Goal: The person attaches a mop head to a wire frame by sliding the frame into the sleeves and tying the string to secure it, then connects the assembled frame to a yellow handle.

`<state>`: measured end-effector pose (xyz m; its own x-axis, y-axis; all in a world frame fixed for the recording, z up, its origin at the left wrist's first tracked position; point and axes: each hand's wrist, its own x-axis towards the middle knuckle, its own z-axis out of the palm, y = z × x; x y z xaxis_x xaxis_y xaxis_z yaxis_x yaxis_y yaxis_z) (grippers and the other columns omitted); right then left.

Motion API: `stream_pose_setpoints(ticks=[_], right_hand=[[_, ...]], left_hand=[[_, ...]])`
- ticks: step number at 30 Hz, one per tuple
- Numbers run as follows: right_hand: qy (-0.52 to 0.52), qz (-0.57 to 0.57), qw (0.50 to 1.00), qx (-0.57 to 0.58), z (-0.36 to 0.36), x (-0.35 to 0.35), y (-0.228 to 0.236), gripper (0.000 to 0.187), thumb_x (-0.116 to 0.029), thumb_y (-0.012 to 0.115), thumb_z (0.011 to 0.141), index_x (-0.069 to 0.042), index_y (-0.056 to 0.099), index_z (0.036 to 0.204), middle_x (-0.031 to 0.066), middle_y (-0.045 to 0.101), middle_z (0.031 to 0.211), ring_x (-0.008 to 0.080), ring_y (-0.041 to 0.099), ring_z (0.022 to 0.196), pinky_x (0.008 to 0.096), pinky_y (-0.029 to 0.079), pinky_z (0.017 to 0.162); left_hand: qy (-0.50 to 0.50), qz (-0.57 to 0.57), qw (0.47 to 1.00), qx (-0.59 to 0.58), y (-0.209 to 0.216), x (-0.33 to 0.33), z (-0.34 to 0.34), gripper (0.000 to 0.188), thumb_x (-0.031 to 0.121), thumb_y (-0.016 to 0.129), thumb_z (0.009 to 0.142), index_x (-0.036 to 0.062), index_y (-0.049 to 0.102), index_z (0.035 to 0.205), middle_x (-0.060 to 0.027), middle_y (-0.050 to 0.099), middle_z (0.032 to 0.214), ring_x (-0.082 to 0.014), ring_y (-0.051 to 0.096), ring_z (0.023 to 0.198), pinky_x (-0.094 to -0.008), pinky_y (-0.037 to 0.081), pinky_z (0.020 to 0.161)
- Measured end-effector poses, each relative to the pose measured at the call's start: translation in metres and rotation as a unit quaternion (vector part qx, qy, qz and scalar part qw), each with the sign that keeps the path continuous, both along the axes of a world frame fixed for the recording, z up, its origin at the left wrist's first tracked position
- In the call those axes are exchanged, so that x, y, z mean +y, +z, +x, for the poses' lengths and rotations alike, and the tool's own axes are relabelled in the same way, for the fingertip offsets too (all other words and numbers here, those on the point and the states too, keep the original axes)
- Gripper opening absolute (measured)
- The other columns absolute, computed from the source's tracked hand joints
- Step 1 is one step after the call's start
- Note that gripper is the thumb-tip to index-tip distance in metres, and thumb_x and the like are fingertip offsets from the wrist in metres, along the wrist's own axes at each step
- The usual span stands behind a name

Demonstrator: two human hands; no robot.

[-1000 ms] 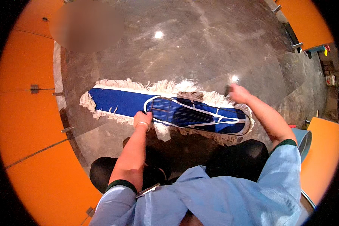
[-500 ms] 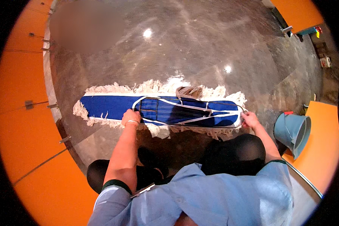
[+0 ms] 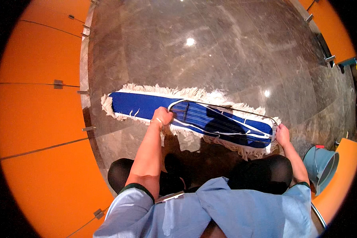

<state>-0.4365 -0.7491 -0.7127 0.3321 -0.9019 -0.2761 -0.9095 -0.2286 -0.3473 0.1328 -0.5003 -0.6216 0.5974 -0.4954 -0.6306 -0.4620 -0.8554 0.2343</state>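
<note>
A long dust mop head [image 3: 137,104] lies flat on the floor in front of me, its blue cloth backing edged in white and ringed by a cream fringe. Over its right part stretches a thin dark wire frame [image 3: 236,108], partly tucked under the cloth and its white ties. My left hand [image 3: 162,116] is closed at the white edge of the opening near the mop's middle; cloth and frame meet there. At the mop's right end, my right hand [image 3: 282,135] pinches the rounded end of the wire frame.
Orange panels [image 3: 39,119] with metal fittings run along the left. A grey-blue bucket [image 3: 315,162] stands to my right beside another orange panel [image 3: 347,166]. My dark-clad knees are bent close to the mop's near edge. Grey, shiny floor [image 3: 226,47] extends ahead.
My view has turned, so the mop appears slanted and further right. The frame's right end looks lifted slightly off the cloth. Both hands keep their holds.
</note>
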Motion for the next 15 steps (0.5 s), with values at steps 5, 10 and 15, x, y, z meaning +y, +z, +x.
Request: stream_pose_setpoints(ticks=[5,10,15], right_hand=[[-0.185,0.192,0.930,-0.254,0.017,-0.036,0.019,0.021,-0.017,0.048,0.092,-0.006,0.045,0.075,0.0034,0.047,0.059,0.0144,0.051,0.045,0.0310,0.043,0.040],[-0.078,0.287,0.953,-0.051,0.047,-0.019,0.050,0.009,-0.006,0.056,0.081,0.001,0.061,0.079,0.0164,0.065,0.072,0.0227,0.066,0.057,0.0382,0.053,0.048],[-0.037,0.502,0.861,-0.073,0.046,0.068,0.027,0.020,-0.010,0.040,0.092,0.003,0.054,0.087,0.0144,0.064,0.075,0.0223,0.064,0.057,0.0327,0.054,0.048]], left_hand=[[0.025,-0.001,1.000,-0.017,0.001,-0.002,-0.007,0.033,0.027,0.060,0.073,-0.0025,0.069,0.086,-0.0249,0.065,0.094,-0.0372,0.062,0.096,-0.0397,0.049,0.085],[0.031,0.079,0.993,-0.086,-0.011,0.010,-0.005,0.037,0.027,0.059,0.073,-0.0032,0.068,0.092,-0.0251,0.064,0.099,-0.0385,0.062,0.097,-0.0410,0.049,0.085],[0.105,0.163,0.972,-0.132,-0.028,0.049,0.015,0.035,0.024,0.060,0.076,-0.0019,0.067,0.099,-0.0250,0.063,0.106,-0.0364,0.061,0.102,-0.0412,0.049,0.086]])
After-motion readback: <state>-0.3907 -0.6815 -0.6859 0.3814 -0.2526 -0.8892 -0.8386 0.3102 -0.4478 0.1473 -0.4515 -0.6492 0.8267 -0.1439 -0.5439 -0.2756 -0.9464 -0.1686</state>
